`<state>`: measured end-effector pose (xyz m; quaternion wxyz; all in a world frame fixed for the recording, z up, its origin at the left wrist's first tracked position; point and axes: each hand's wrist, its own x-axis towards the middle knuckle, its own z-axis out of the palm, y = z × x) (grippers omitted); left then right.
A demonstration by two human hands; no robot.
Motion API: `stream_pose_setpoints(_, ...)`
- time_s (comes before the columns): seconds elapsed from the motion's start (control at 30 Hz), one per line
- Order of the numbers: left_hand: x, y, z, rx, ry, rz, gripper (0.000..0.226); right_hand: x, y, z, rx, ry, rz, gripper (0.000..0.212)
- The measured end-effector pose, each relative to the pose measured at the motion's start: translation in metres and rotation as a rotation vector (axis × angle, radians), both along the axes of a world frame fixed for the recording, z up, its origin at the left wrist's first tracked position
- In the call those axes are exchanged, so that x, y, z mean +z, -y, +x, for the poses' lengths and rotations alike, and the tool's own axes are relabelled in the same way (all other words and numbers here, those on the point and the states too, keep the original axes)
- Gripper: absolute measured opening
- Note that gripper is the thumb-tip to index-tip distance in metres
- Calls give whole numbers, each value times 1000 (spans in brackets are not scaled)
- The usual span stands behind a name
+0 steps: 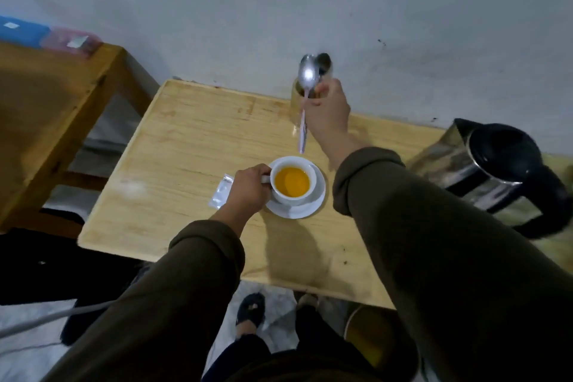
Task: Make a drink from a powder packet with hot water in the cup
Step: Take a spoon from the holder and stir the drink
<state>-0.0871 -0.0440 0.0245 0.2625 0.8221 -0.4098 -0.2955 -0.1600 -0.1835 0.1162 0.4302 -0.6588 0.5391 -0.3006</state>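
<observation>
A white cup (294, 195) filled with orange liquid stands on a white saucer (313, 206) in the middle of the light wooden table (173, 164). My left hand (248, 189) grips the cup's handle. My right hand (325, 115) holds a metal spoon (305, 93) in the air beyond the cup, bowl end up and handle pointing down. A silvery powder packet (220, 191) lies flat on the table, just left of my left hand.
A steel utensil holder (297, 102) stands at the table's back edge behind my right hand. A steel kettle (496, 170) with a black handle sits at the right. A darker wooden shelf (55, 108) with coloured boxes stands to the left.
</observation>
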Motion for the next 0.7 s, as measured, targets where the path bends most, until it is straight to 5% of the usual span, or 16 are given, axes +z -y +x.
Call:
stream_pose_setpoints(0.17, 5, -3, 4, -88, 58, 20, 32, -6, -43, -20, -63, 50, 237, 20)
stream_pose_setpoints(0.37, 7, -6, 7, -93, 119, 24, 28, -1, -74, -45, -96, 345, 481, 13)
stream_pose_setpoints(0.5, 6, -9, 8, -82, 98, -20, 25, -7, -87, -58, -20, 165, 332, 10)
stream_pose_setpoints(0.7, 5, -11, 11, -109, 60, -13, 27, -17, -92, -53, 9, -175, 196, 35)
